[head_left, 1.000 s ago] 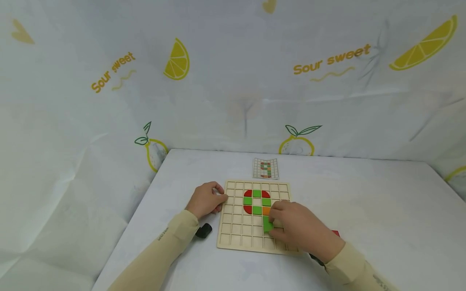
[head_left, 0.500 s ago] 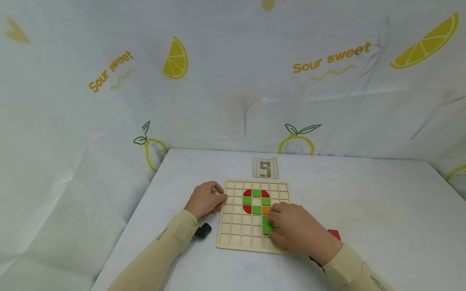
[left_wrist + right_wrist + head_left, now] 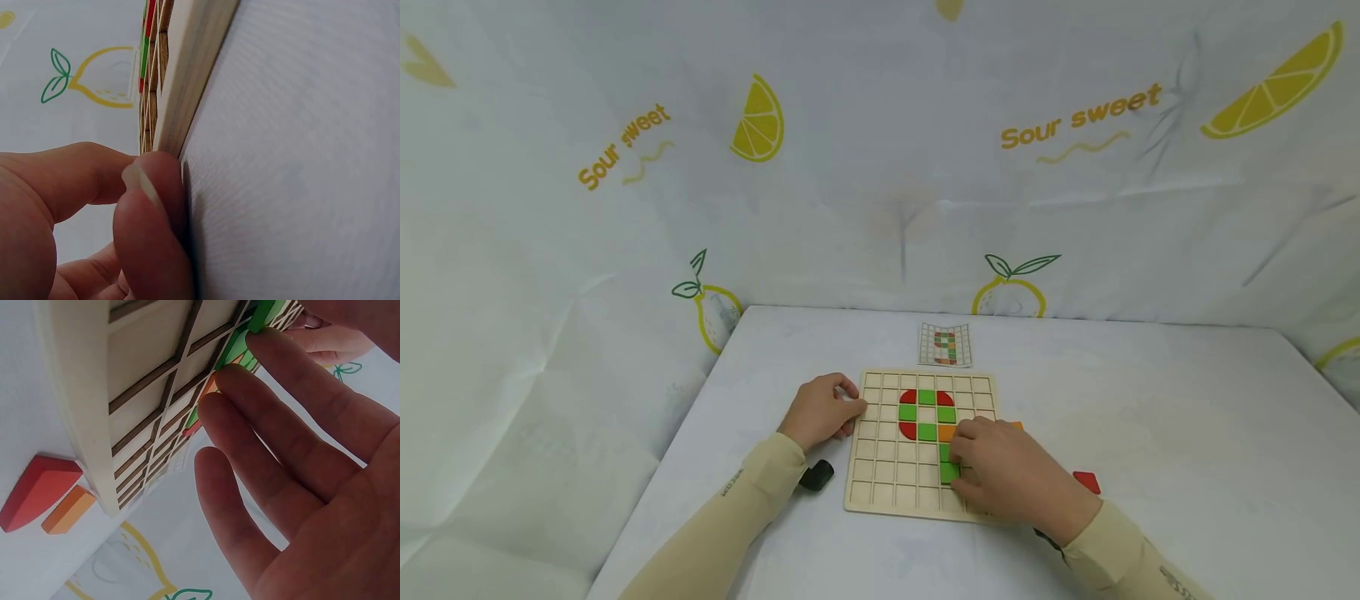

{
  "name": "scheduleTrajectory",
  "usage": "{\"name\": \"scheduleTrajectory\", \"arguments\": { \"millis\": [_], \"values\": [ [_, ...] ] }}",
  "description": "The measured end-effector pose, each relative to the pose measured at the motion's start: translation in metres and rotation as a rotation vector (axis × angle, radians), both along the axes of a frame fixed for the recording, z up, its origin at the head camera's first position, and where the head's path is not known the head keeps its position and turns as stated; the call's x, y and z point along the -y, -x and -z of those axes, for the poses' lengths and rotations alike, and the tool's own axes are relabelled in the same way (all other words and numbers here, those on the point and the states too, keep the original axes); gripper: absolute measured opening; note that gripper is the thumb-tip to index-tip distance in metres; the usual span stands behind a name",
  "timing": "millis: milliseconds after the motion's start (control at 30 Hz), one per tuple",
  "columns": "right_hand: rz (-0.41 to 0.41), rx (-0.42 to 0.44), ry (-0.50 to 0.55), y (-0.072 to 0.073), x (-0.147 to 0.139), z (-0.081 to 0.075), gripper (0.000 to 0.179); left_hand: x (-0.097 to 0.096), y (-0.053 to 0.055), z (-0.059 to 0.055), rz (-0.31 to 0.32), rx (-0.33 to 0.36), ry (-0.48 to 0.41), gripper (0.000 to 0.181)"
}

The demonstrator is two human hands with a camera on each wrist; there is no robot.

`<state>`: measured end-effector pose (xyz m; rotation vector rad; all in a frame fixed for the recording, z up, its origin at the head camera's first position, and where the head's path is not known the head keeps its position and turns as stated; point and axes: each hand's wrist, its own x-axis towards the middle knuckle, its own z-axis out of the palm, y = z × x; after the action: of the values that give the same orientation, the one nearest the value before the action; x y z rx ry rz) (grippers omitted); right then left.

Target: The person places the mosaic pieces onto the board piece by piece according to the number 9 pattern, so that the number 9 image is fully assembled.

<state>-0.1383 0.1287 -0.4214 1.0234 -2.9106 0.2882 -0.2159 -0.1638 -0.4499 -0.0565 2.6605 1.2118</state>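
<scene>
A pale wooden grid board [image 3: 883, 475] lies on the white table with red, green and orange tiles in its cells. My left hand [image 3: 822, 411] rests at its left side; in the left wrist view a fingertip [image 3: 165, 175] touches the board's edge. Over the lower right cells, my right hand [image 3: 1018, 467] pinches a green square tile [image 3: 950, 473] between thumb and index finger. That tile sits directly below another green tile [image 3: 944, 452]. In the right wrist view the green tile [image 3: 265, 314] stands tilted at the index fingertip, while the other fingers are spread. The thumb's contact is mostly hidden.
A small pattern card [image 3: 945, 345] lies behind the board. Right of the board are a loose red tile [image 3: 1086, 482] and an orange tile [image 3: 1017, 425], partly behind my right hand. A black object [image 3: 817, 476] is by my left wrist. A lemon-print cloth [image 3: 850, 167] hangs behind.
The right hand has shifted slightly, and the lower green tile now shows as separate from the green one above it. The left hand stays at the board's edge. The head view has drifted slightly.
</scene>
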Motion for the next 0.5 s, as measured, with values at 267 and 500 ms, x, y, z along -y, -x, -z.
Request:
{"name": "scheduleTrajectory", "arguments": {
  "millis": [267, 500],
  "values": [
    [0.002, -0.007, 0.000, -0.0006, 0.0001, -0.0001, 0.014, 0.0001, 0.0008, -0.0001, -0.005, 0.013, -0.003, 0.016],
    [0.008, -0.004, 0.004, 0.0004, 0.0002, 0.0012, 0.013, 0.0005, 0.0009, 0.0008, -0.003, 0.003, -0.006, 0.018]
  ]
}}
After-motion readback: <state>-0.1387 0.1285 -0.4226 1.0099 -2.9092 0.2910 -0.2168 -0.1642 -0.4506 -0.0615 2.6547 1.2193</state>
